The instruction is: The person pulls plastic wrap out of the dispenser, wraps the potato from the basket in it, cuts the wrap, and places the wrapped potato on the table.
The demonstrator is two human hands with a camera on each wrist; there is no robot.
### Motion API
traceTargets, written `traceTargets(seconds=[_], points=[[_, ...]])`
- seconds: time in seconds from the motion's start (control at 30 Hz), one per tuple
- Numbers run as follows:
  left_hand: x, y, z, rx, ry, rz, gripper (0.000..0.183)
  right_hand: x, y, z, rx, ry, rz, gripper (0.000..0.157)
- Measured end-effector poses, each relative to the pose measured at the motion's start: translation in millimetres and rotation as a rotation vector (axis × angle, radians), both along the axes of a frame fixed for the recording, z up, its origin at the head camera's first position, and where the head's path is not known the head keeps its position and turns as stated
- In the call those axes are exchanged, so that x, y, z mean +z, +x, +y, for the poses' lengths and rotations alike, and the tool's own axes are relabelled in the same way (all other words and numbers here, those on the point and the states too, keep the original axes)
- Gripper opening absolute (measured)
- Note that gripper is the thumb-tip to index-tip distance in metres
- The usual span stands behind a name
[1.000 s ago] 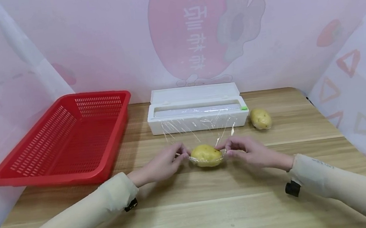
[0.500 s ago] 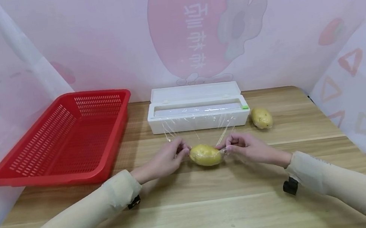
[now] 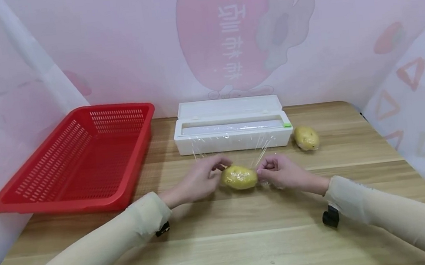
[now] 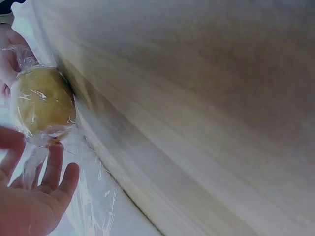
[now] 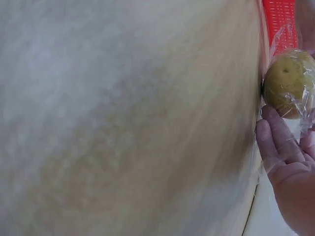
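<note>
A yellow potato [image 3: 239, 177] lies between both hands, wrapped in clear plastic wrap that still runs back to the white box. My left hand [image 3: 203, 179] is at its left end. In the left wrist view the fingers of that left hand [image 4: 37, 189] are spread and fairly straight, with a twisted tail of plastic wrap [image 4: 34, 164] among them. At the other end my right hand [image 3: 289, 173] pinches the gathered wrap beside the potato. The right wrist view shows two fingertips of the right hand [image 5: 290, 167] close under the wrapped potato [image 5: 289, 84].
Behind the potato stands a white plastic-wrap dispenser box [image 3: 233, 141], lid raised. A second wrapped potato [image 3: 307, 138] sits to its right. A red slotted basket [image 3: 137, 167] occupies the left of the wooden table [image 3: 226, 253].
My left hand has loosened its pinch and spread its fingers at the potato's left end. The right hand keeps pinching, slightly nearer the potato. The wrap's side ends look more gathered.
</note>
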State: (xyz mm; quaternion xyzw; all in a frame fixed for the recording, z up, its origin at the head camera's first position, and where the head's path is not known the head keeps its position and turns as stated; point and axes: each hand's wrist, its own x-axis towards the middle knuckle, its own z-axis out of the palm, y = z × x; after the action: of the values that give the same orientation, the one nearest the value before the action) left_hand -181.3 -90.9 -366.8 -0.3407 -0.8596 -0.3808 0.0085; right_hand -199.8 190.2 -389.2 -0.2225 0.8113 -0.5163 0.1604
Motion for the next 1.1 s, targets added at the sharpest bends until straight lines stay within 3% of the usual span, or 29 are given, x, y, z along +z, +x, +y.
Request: traceTargets(seconds=[0.13, 0.27, 0.33, 0.4, 0.5, 0.63, 0.7, 0.83, 1.1], points=[[0.3, 0.2, 3.6, 0.015, -0.065, 0.034, 0.044, -0.1, -1.9, -1.2, -0.009, 0.006, 0.039, 0.009], [-2.7, -6.0, 7.3, 0.031, -0.061, 0.048, 0.047, 2.0, -2.6, -1.5, -0.017, 0.003, 0.061, 0.011], [-3.1, -9.8, 8.3, 0.037, -0.05, 0.031, 0.043, 7.0, -2.7, 0.1, -0.037, 0.004, 0.121, 0.011], [-2.5, -13.5, 9.0, 0.043, -0.048, 0.006, 0.041, 18.7, -1.1, 2.3, -0.073, 0.021, 0.231, 0.012], [-0.7, -17.6, 8.9, 0.049, -0.054, -0.028, 0.039, 40.1, 3.7, 3.8, -0.075, 0.032, 0.514, 0.014], [0.8, -21.8, 7.2, 0.058, -0.05, -0.043, 0.038, 54.3, 12.2, -5.7, 0.081, 0.054, 0.859, 0.021], [0.6, -23.9, 6.3, 0.065, -0.053, -0.04, 0.038, 52.9, 14.5, -12.8, 0.164, 0.096, 0.957, 0.025], [0.3, -27.0, 5.8, 0.068, -0.065, -0.049, 0.039, 43.1, 12.8, -21.6, 0.217, 0.168, 1.03, 0.033], [1.7, -28.7, 7.2, 0.089, -0.087, -0.107, 0.04, 27.8, 2.4, -23.0, 0.226, 0.206, 1.035, 0.041]])
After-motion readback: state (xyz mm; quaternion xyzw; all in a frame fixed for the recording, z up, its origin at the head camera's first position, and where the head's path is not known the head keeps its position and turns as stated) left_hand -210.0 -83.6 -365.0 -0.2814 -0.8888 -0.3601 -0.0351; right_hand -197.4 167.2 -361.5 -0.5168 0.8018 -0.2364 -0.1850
